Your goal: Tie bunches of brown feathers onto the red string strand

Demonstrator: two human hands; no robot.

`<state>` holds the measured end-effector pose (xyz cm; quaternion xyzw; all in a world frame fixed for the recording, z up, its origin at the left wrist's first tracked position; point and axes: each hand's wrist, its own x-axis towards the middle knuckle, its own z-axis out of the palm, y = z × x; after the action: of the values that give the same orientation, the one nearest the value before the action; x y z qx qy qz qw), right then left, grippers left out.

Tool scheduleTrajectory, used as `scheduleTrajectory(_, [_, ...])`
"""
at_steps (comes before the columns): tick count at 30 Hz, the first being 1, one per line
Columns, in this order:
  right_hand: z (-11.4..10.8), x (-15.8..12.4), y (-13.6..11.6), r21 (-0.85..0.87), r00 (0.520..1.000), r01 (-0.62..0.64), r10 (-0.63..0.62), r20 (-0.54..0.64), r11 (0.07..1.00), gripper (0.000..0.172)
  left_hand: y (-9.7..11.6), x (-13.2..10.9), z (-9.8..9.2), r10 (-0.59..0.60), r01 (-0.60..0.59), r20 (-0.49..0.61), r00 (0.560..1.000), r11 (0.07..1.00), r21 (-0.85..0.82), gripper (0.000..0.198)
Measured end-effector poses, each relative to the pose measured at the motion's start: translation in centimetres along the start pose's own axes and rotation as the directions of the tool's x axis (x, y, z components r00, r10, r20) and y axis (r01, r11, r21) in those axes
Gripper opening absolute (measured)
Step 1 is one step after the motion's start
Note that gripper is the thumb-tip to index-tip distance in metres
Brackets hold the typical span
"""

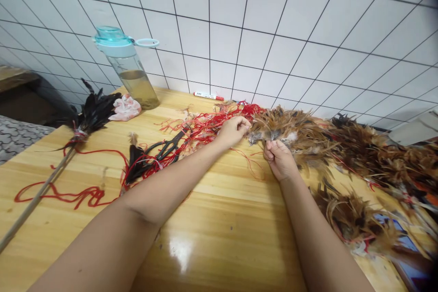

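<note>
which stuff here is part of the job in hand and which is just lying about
In hand: brown feathers, held by left hand and right hand; red string beside them.
Lying about: scissors, water bottle, marker, pink cloth, black feather duster.

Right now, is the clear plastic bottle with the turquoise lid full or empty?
Partly full. Brownish liquid in the clear plastic bottle stops below the turquoise lid, leaving a clear band above it.
</note>
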<state>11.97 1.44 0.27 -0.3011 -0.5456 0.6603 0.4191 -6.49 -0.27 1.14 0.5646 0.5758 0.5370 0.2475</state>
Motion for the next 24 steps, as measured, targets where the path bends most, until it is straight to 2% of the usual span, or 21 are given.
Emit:
scheduleTrajectory(3, [-0.2,0.1,-0.1,-0.015,0.999,0.034,-0.035,-0.033,0.999,0.038,-0.1,-0.4,0.0,0.138,-0.145,0.045,0.989,0.947,0.287,0.01])
scheduleTrajectory(5, [-0.2,0.1,-0.1,-0.036,0.998,0.047,-0.048,-0.037,0.998,0.036,-0.1,-0.7,0.2,0.164,-0.18,0.076,0.984,0.893,0.412,0.011])
scheduleTrajectory(9, [0.1,0.0,0.1,-0.076,0.996,0.072,-0.077,-0.055,0.994,0.033,0.0,-1.1,0.8,0.13,-0.181,0.129,0.983,0.807,0.562,0.016])
scheduleTrajectory(12, [0.2,0.1,0.3,-0.078,0.993,0.09,-0.096,-0.075,0.993,0.033,0.1,-1.2,1.4,0.093,-0.168,0.15,0.984,0.756,0.632,0.022])
scheduleTrajectory(14, [0.2,0.1,0.4,-0.081,0.991,0.096,-0.103,-0.088,0.992,0.032,0.0,-1.1,1.7,0.067,-0.152,0.154,0.986,0.739,0.656,0.019])
scheduleTrajectory(16, [0.2,0.2,0.5,-0.087,0.989,0.095,-0.104,-0.103,0.992,0.032,-0.1,-0.9,1.8,0.062,-0.148,0.154,0.986,0.751,0.644,0.013])
scheduleTrajectory(19, [0.2,0.2,0.7,-0.091,0.985,0.097,-0.109,-0.136,0.991,0.031,-0.2,-0.6,1.5,0.074,-0.122,0.109,0.991,0.832,0.54,0.01])
scheduleTrajectory(22, [0.1,0.4,1.0,-0.102,0.973,0.102,-0.12,-0.198,0.99,0.03,0.0,-0.4,1.2,0.051,-0.064,0.047,0.998,0.943,0.327,0.005])
scheduleTrajectory(24, [0.0,0.4,1.3,-0.15,0.961,0.109,-0.143,-0.236,0.983,0.032,0.3,-0.4,1.4,-0.015,0.01,0.036,0.999,0.991,0.135,0.007])
